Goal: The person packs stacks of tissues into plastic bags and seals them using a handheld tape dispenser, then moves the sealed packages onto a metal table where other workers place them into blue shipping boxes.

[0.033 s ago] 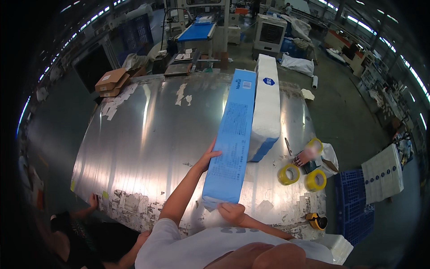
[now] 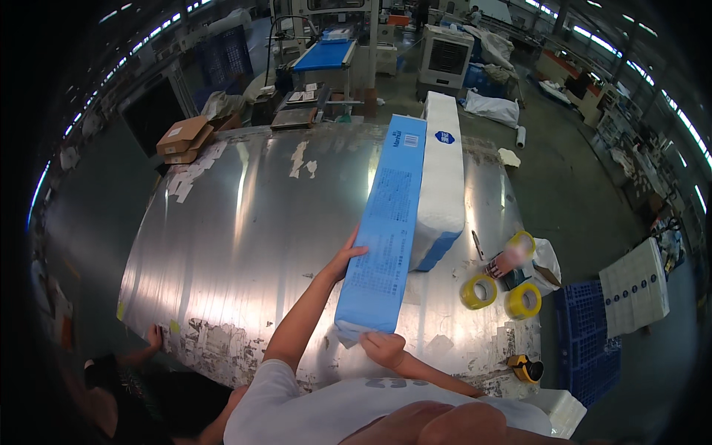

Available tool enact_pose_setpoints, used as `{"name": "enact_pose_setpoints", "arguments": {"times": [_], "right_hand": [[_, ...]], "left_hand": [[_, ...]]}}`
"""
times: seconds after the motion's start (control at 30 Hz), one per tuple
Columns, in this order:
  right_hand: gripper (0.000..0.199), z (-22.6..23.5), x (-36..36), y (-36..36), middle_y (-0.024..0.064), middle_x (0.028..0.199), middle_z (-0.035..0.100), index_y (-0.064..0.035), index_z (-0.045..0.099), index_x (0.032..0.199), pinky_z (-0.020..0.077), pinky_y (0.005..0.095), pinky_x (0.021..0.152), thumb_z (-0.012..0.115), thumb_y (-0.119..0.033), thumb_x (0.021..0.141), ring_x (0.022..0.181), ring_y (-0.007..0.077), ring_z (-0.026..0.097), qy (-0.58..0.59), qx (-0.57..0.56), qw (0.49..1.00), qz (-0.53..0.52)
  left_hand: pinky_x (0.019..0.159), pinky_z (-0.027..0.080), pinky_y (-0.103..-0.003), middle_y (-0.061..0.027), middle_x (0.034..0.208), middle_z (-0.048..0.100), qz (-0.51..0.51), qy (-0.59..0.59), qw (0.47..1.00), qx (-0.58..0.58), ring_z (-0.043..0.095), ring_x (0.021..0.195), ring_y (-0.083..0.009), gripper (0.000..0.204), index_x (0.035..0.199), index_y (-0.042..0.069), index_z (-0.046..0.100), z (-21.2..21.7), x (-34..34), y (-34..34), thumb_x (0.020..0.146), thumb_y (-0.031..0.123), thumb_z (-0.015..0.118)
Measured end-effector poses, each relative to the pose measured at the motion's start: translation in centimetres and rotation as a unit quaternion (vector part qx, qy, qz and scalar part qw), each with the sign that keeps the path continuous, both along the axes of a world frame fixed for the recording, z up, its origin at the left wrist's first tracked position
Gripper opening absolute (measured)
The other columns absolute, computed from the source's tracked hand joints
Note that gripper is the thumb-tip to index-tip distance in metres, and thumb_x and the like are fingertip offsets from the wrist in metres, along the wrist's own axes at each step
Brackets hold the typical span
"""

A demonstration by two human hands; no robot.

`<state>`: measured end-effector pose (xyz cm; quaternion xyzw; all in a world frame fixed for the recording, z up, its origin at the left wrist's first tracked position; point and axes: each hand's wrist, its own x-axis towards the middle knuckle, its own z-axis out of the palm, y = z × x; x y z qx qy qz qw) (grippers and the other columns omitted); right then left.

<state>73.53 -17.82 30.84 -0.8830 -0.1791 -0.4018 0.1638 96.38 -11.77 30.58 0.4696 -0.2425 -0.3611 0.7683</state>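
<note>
A long blue plastic-wrapped package (image 2: 382, 222), printed with small text and a barcode, lies lengthwise on the metal-topped table (image 2: 200, 252). My left hand (image 2: 346, 256) grips its left side near the middle, thumb on top and the other fingers hidden by the side. At the package's near end, the wrap is loose and crumpled; the curled fingers of my right hand (image 2: 383, 348) pinch it at the right corner. A long white pack (image 2: 443, 170) with a round blue label and a blue near end lies against the package's right side.
Right of the packs are rolls of tape (image 2: 523, 300), a pen (image 2: 477, 245) and a yellow-black tool (image 2: 525, 368). Brown cartons (image 2: 184, 139) sit at the far left corner. Another person's hand (image 2: 154, 335) touches the left near edge. A blue pallet (image 2: 586, 326) stands right.
</note>
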Motion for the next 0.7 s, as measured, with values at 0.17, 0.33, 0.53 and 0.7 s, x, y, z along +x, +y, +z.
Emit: {"name": "enact_pose_setpoints", "arguments": {"times": [0.17, 0.33, 0.53, 0.7], "right_hand": [[0.012, -2.6, 8.4, -4.7, -0.0018, 0.059, 0.048, -0.0117, 0.049, 0.059, 0.0345, 0.0238, 0.037, 0.058, -0.008, 0.066, 0.044, 0.0112, 0.047, -0.065, 0.003, 0.995, -0.077], [0.010, -6.1, 16.8, -12.3, 0.0007, 0.057, 0.042, -0.0131, 0.047, 0.062, 0.0360, 0.0280, 0.039, 0.056, -0.010, 0.067, 0.046, 0.0154, 0.047, -0.068, -0.026, 0.985, -0.154], [0.010, -1.8, 23.6, -9.6, 0.0001, 0.058, 0.042, -0.0140, 0.046, 0.064, 0.0375, 0.0280, 0.041, 0.055, -0.011, 0.068, 0.050, 0.0165, 0.049, -0.096, -0.041, 0.985, -0.139], [0.010, -1.5, 21.2, -14.4, -0.0010, 0.062, 0.048, -0.0154, 0.049, 0.067, 0.0389, 0.0290, 0.045, 0.059, -0.015, 0.067, 0.053, 0.0173, 0.051, -0.075, -0.027, 0.985, -0.150]], "left_hand": [[0.095, 0.028, -0.033, -0.0111, 0.132, 0.025, -0.007, -0.043, 0.999, 0.007, 0.031, 0.118, -0.0235, 0.081, 0.135, 0.015, 0.009, -0.6, 8.4, -6.0, 0.070, 0.023, 0.057], [0.090, 0.033, -0.032, -0.0113, 0.121, 0.036, -0.063, -0.022, 0.997, -0.045, 0.041, 0.107, -0.0232, 0.063, 0.129, 0.007, 0.021, -1.5, 16.4, -13.9, 0.079, 0.034, 0.047], [0.075, 0.044, -0.031, -0.0093, 0.093, 0.057, 0.302, -0.011, 0.953, 0.029, 0.055, 0.085, -0.0183, 0.044, 0.103, 0.004, 0.051, -12.9, 21.2, -7.3, 0.088, 0.039, 0.030], [0.063, 0.044, -0.026, -0.0012, 0.082, 0.060, 0.120, 0.250, 0.949, 0.150, 0.056, 0.073, -0.0145, 0.023, 0.096, 0.011, 0.054, -21.9, -0.7, -0.6, 0.081, 0.026, 0.047]]}}
